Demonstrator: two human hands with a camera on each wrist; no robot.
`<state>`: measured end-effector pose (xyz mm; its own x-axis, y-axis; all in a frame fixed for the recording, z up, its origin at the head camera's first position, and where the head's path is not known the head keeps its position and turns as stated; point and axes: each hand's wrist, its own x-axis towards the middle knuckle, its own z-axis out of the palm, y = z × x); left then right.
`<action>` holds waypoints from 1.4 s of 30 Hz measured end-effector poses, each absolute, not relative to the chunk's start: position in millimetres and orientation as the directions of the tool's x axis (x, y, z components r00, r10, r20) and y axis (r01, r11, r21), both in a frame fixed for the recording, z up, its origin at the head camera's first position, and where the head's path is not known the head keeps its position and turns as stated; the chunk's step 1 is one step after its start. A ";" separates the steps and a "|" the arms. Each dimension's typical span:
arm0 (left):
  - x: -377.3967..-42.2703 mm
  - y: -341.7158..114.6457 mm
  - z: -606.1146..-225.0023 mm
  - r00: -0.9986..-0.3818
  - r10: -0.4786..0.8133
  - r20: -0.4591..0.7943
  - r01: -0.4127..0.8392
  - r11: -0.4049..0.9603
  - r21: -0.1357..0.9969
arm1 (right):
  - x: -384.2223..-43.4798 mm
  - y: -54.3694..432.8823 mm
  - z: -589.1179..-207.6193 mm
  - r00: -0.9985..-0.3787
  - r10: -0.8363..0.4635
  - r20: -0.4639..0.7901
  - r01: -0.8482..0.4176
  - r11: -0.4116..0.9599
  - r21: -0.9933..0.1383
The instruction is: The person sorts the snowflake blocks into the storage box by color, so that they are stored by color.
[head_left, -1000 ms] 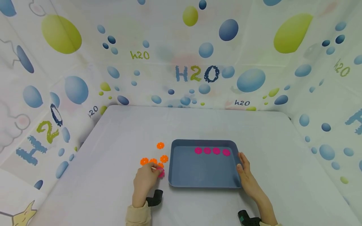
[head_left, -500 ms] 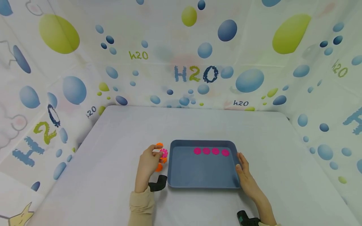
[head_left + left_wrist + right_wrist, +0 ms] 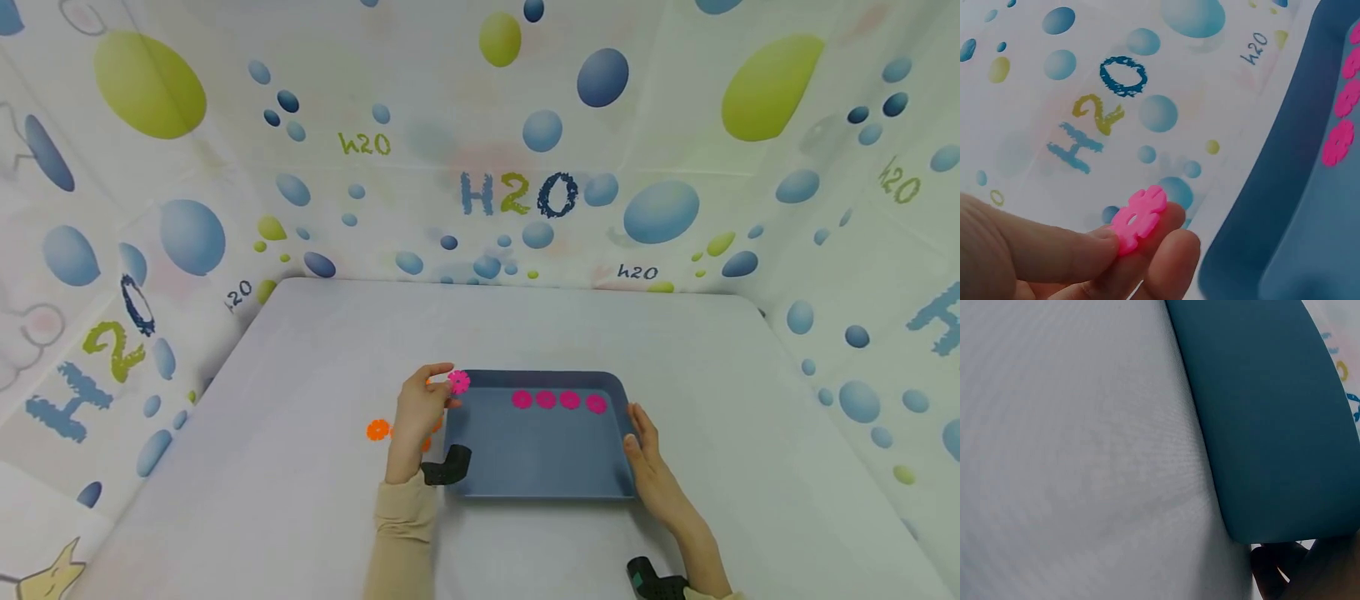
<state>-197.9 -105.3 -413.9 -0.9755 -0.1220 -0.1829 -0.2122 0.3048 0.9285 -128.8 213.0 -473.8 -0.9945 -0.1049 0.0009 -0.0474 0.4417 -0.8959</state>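
Note:
In the head view my left hand [image 3: 418, 412] pinches a pink flower-shaped disc [image 3: 459, 382] between thumb and fingers, above the far left corner of the blue-grey tray [image 3: 540, 458]. Up close in the left wrist view, this pink disc [image 3: 1141, 219] has a notched edge and a slot at its centre. Several pink discs [image 3: 546, 400] lie in a row inside the tray along its back wall. My right hand [image 3: 656, 471] rests against the tray's right side with its fingers extended. The right wrist view shows the tray's outer wall [image 3: 1266, 425] and dark, partly cut-off fingers.
Orange discs [image 3: 378, 430] lie on the white table left of the tray, several of them partly behind my left hand and wrist. A patterned white cloth [image 3: 420, 83] hangs behind the table and along both sides.
My left hand has lifted the pink disc from beside the orange ones and carried it away from me and rightward to the tray's corner. The right hand stays at the tray's side.

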 end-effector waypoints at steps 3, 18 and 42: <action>-204.5 -93.9 -413.8 -0.975 -0.134 -0.179 -0.211 0.290 0.933 | -129.1 213.9 -474.9 -0.995 -0.102 -0.003 -0.043 0.444 -0.895; -224.4 -55.0 -429.2 -0.972 -0.228 -0.063 -0.159 0.432 0.888 | -129.4 214.9 -474.9 -0.996 -0.091 -0.003 -0.039 0.456 -0.889; -226.6 -37.8 -449.0 -0.969 -0.245 -0.015 -0.160 0.584 0.796 | -128.7 214.8 -474.8 -0.994 -0.107 -0.017 -0.032 0.438 -0.898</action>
